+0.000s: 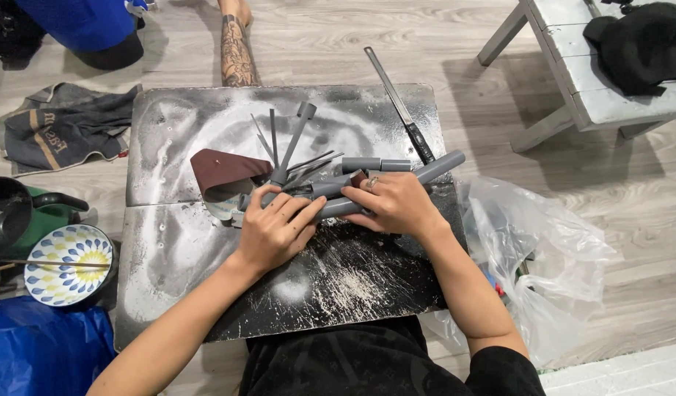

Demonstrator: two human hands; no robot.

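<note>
We see a bundle of grey plastic pipes point(382, 192) lying near the middle of a dusty black board point(206, 132), a little toward its right edge. The longest pipe runs with its long axis slanted, its far end pointing up toward the board's right edge and its near end dipping left under the hands. Shorter grey pieces lie beside it, roughly parallel, and several thin grey rods point(290, 150) fan upward from the cluster toward the board's far edge.

Our left hand point(275, 231) rests on the left part of the bundle, fingers curled narrowly over the pipes and pressing them down. Our right hand point(398, 204), a ring on one finger, wraps over the pipes just right of it, fingers closed on them. The two hands are just beside each other.

A dark red sheet of sandpaper point(224, 170) lies touching the left end of the cluster. A long flat file with a black handle point(402, 108) lies slanted across the board's far right corner, its tip past the far edge.

Off the board's right edge sits a clear plastic bag point(543, 257), crumpled and open; what is inside we cannot tell. Off the left edge stands a patterned blue-and-yellow bowl point(68, 264) with a thin stick across its rim, beside a dark pot point(6, 213). A grey bench point(594, 88) stands well apart at the upper right, carrying a black cloth point(642, 44).
</note>
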